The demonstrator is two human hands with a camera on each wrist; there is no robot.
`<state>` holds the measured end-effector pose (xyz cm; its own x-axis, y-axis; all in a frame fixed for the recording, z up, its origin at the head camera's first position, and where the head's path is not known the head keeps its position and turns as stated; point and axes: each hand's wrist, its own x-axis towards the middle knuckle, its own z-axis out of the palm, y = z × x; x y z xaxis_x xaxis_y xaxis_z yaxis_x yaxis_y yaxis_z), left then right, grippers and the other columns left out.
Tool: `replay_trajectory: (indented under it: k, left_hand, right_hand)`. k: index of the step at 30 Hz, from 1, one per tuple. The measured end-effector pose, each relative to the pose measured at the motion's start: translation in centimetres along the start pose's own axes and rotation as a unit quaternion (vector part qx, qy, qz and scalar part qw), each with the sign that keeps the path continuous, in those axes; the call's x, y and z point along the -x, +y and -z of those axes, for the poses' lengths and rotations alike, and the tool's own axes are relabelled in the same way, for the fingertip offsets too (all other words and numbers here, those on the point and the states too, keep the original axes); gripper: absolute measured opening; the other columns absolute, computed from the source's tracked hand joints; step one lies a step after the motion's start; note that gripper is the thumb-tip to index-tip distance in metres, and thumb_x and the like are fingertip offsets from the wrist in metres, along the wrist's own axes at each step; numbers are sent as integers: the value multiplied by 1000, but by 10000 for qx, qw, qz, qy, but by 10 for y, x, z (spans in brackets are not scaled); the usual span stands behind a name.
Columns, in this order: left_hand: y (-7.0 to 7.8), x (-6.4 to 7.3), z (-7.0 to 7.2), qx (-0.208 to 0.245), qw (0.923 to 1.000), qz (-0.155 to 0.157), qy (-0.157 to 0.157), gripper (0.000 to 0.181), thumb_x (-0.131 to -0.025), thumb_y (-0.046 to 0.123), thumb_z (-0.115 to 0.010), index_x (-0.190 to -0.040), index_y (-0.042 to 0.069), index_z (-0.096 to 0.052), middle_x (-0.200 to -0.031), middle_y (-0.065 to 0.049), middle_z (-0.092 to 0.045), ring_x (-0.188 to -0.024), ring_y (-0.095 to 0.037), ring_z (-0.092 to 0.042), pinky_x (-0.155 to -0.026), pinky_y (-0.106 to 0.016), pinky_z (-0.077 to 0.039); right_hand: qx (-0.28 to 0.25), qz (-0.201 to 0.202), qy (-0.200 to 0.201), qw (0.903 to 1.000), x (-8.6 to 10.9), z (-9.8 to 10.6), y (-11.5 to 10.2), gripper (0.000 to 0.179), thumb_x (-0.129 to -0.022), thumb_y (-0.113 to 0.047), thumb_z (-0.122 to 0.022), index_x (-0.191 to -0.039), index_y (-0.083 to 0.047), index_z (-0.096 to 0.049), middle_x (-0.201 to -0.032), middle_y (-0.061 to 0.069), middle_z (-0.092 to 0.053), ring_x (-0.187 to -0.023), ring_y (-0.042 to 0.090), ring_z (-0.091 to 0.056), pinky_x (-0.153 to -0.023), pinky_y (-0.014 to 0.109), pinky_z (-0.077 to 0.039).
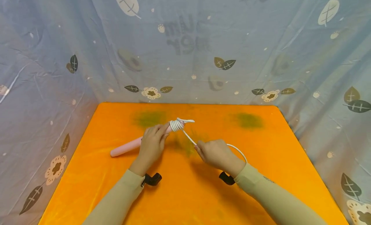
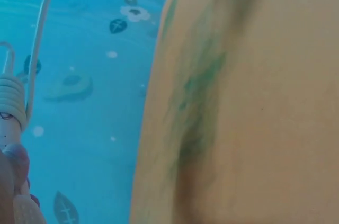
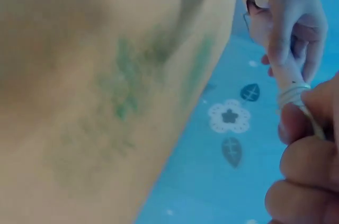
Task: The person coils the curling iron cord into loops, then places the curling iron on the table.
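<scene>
In the head view, a slim pink corded wand (image 1: 126, 147) slants over the orange table. My left hand (image 1: 152, 142) grips it near its right end, thumb and fingers around it. Just beyond those fingers, several tight turns of white cord (image 1: 175, 125) wrap the wand, with a short loop of cord sticking out to the right. My right hand (image 1: 217, 152) pinches the cord, and the stretch between hand and coils is taut. Behind that hand, the cord curves back toward the wrist. The left wrist view shows the coils (image 2: 10, 97) at its left edge.
An orange cloth-covered table (image 1: 179, 199) with greenish smudges lies under both hands. Blue-grey curtains (image 1: 191, 67) printed with leaves and flowers enclose its back and sides. Black wrist mounts (image 1: 152, 179) hang at both sleeves.
</scene>
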<state>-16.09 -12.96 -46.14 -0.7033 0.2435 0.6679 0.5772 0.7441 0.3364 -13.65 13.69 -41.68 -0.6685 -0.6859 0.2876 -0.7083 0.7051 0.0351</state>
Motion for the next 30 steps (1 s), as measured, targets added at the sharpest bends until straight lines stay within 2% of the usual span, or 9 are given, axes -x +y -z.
replay_trajectory:
  k: [4, 8, 11, 15, 17, 20, 25, 30]
  left_hand:
    - [0, -3, -2, -6, 10000, 64, -32, 45, -88, 11, -71, -131, 7, -60, -107, -13, -64, -97, -32, -61, -90, -49, -43]
    - [-1, -4, -5, -124, 9995, 168, -228, 46, -88, 11, -72, -132, 8, -58, -108, -12, -64, -98, -32, -61, -92, -49, -42]
    - [-1, -5, -7, -230, 9987, 237, -389, 46, -88, 11, -71, -133, 8, -58, -108, -12, -64, -99, -32, -61, -93, -48, -42]
    - [-2, -5, -10, -333, 9980, 194, -501, 49, -89, 11, -71, -135, 9, -56, -108, -12, -64, -99, -32, -62, -93, -47, -42]
    - [-2, -5, -11, -378, 9981, 93, -473, 52, -89, 11, -71, -137, 12, -54, -106, -12, -64, -97, -32, -62, -92, -47, -43]
    - [-2, -6, -13, -438, 9982, -93, -400, 56, -88, 11, -72, -140, 16, -52, -102, -12, -64, -93, -31, -62, -88, -48, -45]
    - [-2, -4, -16, -495, 9977, -232, -406, 56, -86, 10, -73, -139, 17, -54, -99, -11, -63, -90, -28, -61, -85, -47, -46]
    - [-1, -3, -14, -502, 9973, -141, -518, 54, -90, 11, -69, -141, 17, -52, -101, -11, -62, -90, -29, -60, -85, -48, -44]
  right_hand:
    - [-438, 245, -135, 9987, 0, -17, -1, 30, -97, -28, -59, -74, -17, -44, -50, -12, -28, -39, 3, -24, -37, 21, -22]
    - [-679, 549, -99, 9961, 2, -34, -9, 23, -97, -22, -60, -82, -13, -46, -52, -11, -30, -42, 3, -26, -39, 20, -25]
    - [-760, 665, -25, 9949, 0, -40, -17, 22, -97, -21, -60, -84, -12, -46, -53, -10, -31, -43, 3, -28, -39, 21, -28]
    - [-593, 680, 28, 9959, -3, -46, -24, 25, -95, -22, -63, -81, -12, -46, -51, -8, -31, -41, 5, -32, -37, 24, -31]
    - [-489, 581, -77, 9971, -3, -49, -25, 25, -95, -22, -63, -80, -12, -46, -51, -8, -33, -41, 7, -34, -37, 26, -32]
    - [-427, 353, -495, 9972, -1, -53, -22, 22, -97, -20, -59, -80, -13, -49, -52, -6, -34, -42, 8, -36, -38, 27, -34]
    - [-786, 85, -1193, 9897, 3, -61, -15, 16, -101, -19, -53, -86, -13, -53, -55, -5, -39, -44, 8, -40, -41, 25, -35]
    - [-1070, -366, -1227, 9860, 2, -68, -5, 17, -102, -24, -52, -86, -16, -52, -57, -5, -43, -48, 13, -49, -45, 31, -42]
